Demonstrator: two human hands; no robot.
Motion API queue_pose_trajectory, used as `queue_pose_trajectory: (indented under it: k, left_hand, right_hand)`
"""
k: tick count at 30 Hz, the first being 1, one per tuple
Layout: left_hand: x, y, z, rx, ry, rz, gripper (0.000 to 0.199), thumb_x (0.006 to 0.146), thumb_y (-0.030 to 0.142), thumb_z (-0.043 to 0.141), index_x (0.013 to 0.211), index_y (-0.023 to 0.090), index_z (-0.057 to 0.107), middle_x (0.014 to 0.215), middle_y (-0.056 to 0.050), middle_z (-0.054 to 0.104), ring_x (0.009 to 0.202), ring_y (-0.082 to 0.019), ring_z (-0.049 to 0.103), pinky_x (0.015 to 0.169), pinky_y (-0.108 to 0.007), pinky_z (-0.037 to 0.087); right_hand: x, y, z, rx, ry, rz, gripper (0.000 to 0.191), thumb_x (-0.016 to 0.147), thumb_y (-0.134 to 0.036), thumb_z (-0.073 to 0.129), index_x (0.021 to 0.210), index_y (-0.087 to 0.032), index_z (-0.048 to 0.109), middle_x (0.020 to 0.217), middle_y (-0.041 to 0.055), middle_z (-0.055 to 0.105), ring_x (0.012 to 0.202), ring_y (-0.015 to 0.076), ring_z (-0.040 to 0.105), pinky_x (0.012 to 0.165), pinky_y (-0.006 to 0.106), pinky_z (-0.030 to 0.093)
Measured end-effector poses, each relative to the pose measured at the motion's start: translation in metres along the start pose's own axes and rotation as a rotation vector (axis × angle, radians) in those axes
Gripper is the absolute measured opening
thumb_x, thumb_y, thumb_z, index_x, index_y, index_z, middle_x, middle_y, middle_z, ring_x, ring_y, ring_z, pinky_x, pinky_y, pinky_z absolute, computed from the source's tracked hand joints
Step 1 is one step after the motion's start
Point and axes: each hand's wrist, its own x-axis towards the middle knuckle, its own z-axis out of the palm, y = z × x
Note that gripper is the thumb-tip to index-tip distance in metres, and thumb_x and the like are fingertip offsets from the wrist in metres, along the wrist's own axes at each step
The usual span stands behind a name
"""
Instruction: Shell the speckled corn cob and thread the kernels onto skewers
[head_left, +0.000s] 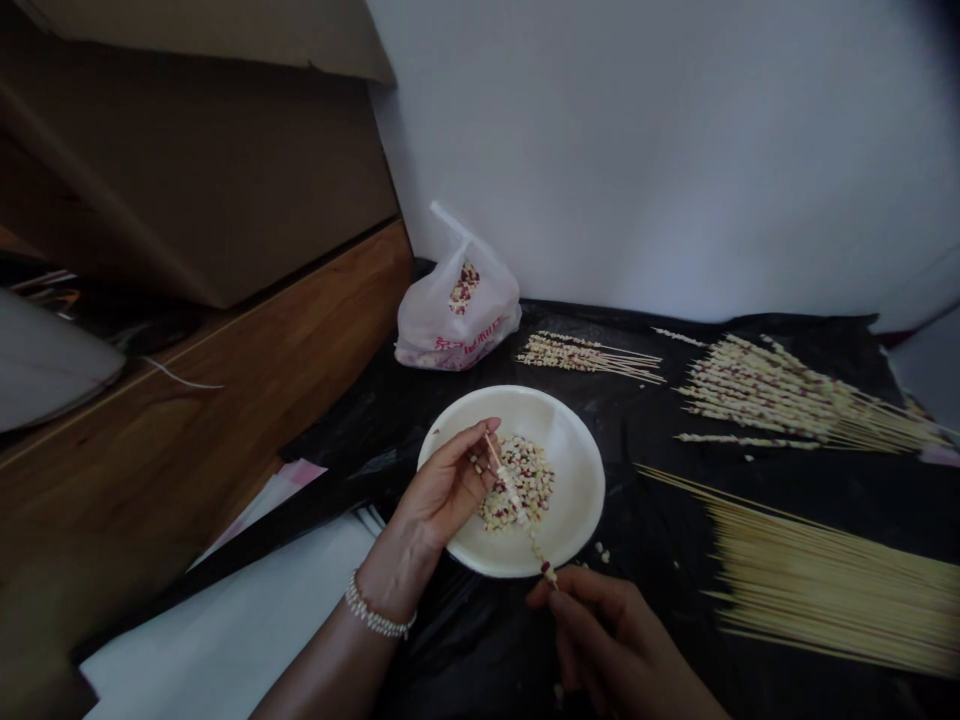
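A thin wooden skewer [512,488] strung with cream and dark-red corn kernels slants across a white bowl [581,480]. My left hand [450,480], a beaded bracelet on its wrist, is over the bowl's left side with thumb and fingers closed around the skewer's upper end. At the bowl's near rim, my right hand [611,625] pinches the lower end between thumb and index finger. Loose corn kernels [531,475] lie heaped in the bowl beneath the skewer. The fingertips of my left hand partly cover some kernels.
Behind the bowl stands a plastic bag [457,320] containing more kernels. Filled skewers lie in a small bundle [585,357] and a larger pile [780,395]. Bare skewers [832,580] spread at right. Black plastic sheeting [637,510] covers the surface; a cardboard box [225,170] is at left.
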Motion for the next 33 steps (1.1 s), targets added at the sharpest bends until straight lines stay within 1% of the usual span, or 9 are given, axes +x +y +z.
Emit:
queue_pose_trajectory:
  k: [5,10,13,15,19,23,26,30,33]
  left_hand:
    - [-0.0026,-0.0038,0.0002,0.082,-0.025,0.037,0.009,0.081,0.011,0.072,0.088,0.008,0.076,0.074,-0.004,0.069,0.063,-0.008,0.061,0.060,-0.019,0.053]
    - [-0.0026,-0.0084,-0.0019,0.194,-0.081,0.125,0.019,0.075,0.019,0.081,0.089,0.008,0.079,0.073,-0.003,0.068,0.063,-0.006,0.059,0.059,-0.015,0.050]
    - [-0.0039,-0.0090,-0.0012,0.208,-0.102,0.086,0.021,0.071,0.020,0.084,0.087,0.008,0.079,0.072,-0.003,0.068,0.062,-0.006,0.059,0.059,-0.016,0.050]
    - [-0.0056,-0.0092,-0.0002,0.212,-0.107,0.052,0.020,0.072,0.019,0.084,0.088,0.008,0.079,0.073,-0.004,0.068,0.063,-0.007,0.059,0.060,-0.016,0.051]
    - [-0.0080,-0.0094,0.0013,0.194,-0.084,0.006,0.016,0.082,0.018,0.075,0.093,0.006,0.078,0.079,-0.006,0.069,0.067,-0.008,0.062,0.063,-0.017,0.053]
    - [-0.0056,-0.0069,0.0011,0.080,-0.104,-0.085,0.026,0.095,0.025,0.059,0.100,0.005,0.075,0.075,-0.006,0.067,0.062,-0.009,0.061,0.062,-0.020,0.055]
    - [-0.0025,-0.0039,-0.0001,0.033,-0.107,-0.103,0.029,0.098,0.023,0.052,0.105,0.004,0.074,0.078,-0.008,0.068,0.065,-0.010,0.063,0.064,-0.021,0.056]
    - [-0.0017,-0.0031,-0.0019,0.062,-0.097,-0.050,0.023,0.095,0.015,0.056,0.105,0.005,0.074,0.077,-0.006,0.068,0.065,-0.009,0.063,0.064,-0.019,0.055]
    - [-0.0039,-0.0062,-0.0031,0.157,-0.171,-0.035,0.017,0.085,0.011,0.069,0.101,0.005,0.075,0.071,-0.003,0.064,0.059,-0.006,0.058,0.058,-0.014,0.050]
  right_hand:
    - [-0.0010,0.0003,0.0005,0.021,-0.011,0.001,0.059,0.086,-0.074,0.053,0.096,-0.017,0.066,0.049,-0.0049,0.054,0.036,0.0039,0.035,0.036,0.016,0.021]
    - [-0.0006,0.0001,-0.0008,0.045,-0.019,-0.007,0.054,0.089,-0.070,0.054,0.094,-0.018,0.066,0.049,-0.0058,0.053,0.036,0.0036,0.035,0.036,0.016,0.022]
    - [-0.0003,0.0000,-0.0026,0.022,-0.001,-0.035,0.051,0.091,-0.066,0.053,0.096,-0.018,0.067,0.050,-0.0056,0.053,0.037,0.0037,0.036,0.037,0.016,0.023]
    - [-0.0006,-0.0011,-0.0037,0.013,0.007,-0.047,0.049,0.091,-0.065,0.054,0.099,-0.019,0.067,0.051,-0.0054,0.054,0.037,0.0042,0.036,0.038,0.017,0.024]
    - [-0.0016,-0.0053,-0.0052,0.013,0.019,-0.042,0.051,0.090,-0.067,0.054,0.098,-0.019,0.068,0.051,-0.0052,0.053,0.038,0.0053,0.037,0.038,0.018,0.026]
    - [-0.0020,-0.0078,-0.0058,0.017,0.022,-0.045,0.051,0.090,-0.067,0.054,0.091,-0.018,0.069,0.052,-0.0044,0.053,0.040,0.0051,0.038,0.039,0.018,0.026]
    - [-0.0021,-0.0072,-0.0062,0.024,0.020,-0.046,0.050,0.090,-0.066,0.055,0.095,-0.018,0.070,0.052,-0.0049,0.053,0.040,0.0048,0.037,0.039,0.017,0.026]
    - [-0.0019,-0.0038,-0.0071,0.016,0.024,-0.050,0.048,0.091,-0.063,0.055,0.098,-0.019,0.070,0.052,-0.0047,0.054,0.040,0.0052,0.038,0.039,0.018,0.026]
    - [-0.0013,-0.0018,-0.0078,0.015,0.020,-0.058,0.047,0.093,-0.062,0.054,0.099,-0.019,0.069,0.052,-0.0051,0.054,0.039,0.0047,0.038,0.039,0.017,0.025]
